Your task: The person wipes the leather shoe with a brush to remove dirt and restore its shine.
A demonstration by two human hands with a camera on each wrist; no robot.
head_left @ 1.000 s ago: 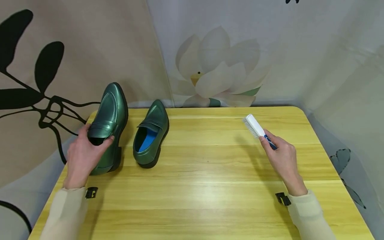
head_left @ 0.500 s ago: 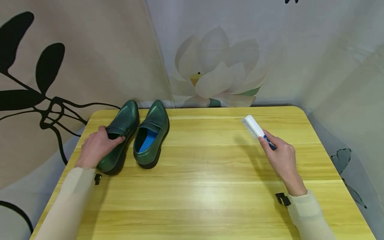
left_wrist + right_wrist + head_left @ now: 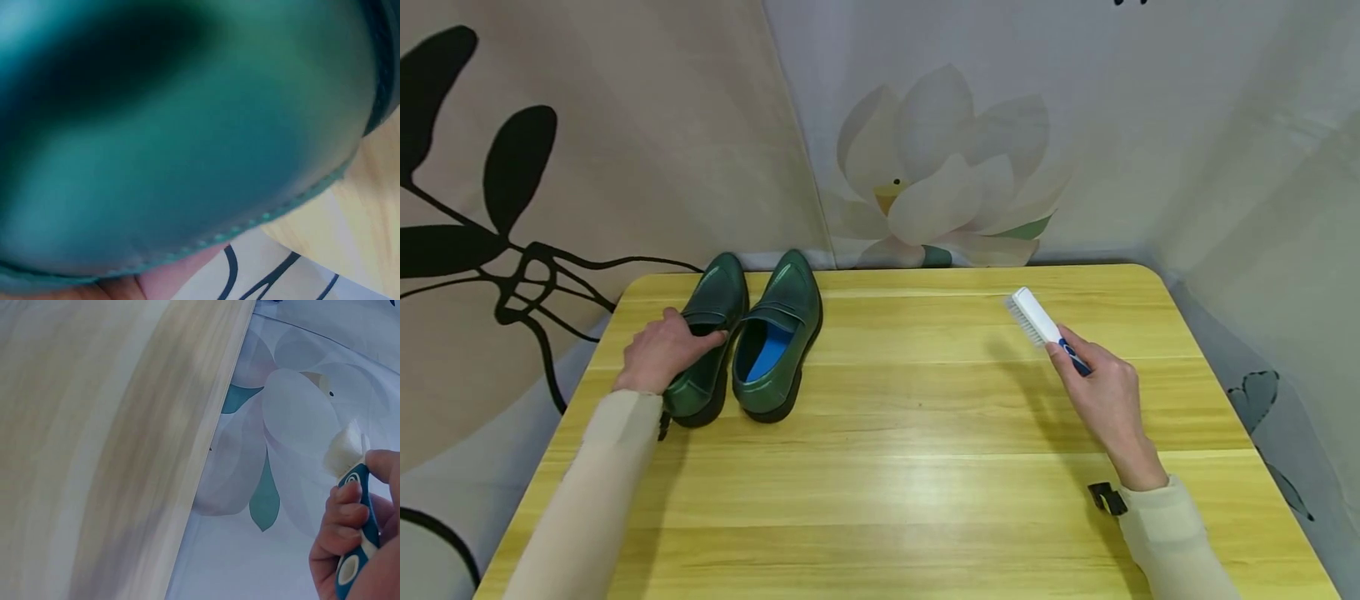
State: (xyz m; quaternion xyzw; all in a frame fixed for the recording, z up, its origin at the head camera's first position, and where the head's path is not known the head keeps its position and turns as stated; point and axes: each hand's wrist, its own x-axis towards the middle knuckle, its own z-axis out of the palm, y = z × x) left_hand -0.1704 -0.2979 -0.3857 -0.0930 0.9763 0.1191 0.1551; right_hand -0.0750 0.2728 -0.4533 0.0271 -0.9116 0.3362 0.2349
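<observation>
Two dark green loafers stand side by side at the back left of the table, toes pointing away. My left hand grips the left loafer across its foot opening, with the thumb stretched over the near side and part of the shoe hidden behind the hand. Its green leather fills most of the left wrist view, blurred. The right loafer, with a blue insole, stands close beside it. Over on the right, my right hand holds a small white brush by its blue-and-white handle, held above the table.
The wooden table has rounded back corners. Behind it hangs a pale curtain printed with a large flower and dark leaves. A black strap clip sits at the right wrist.
My left hand has brought the left loafer down and rightward from a raised position, so it now stands beside the other loafer. The right hand and brush stay almost where they were.
</observation>
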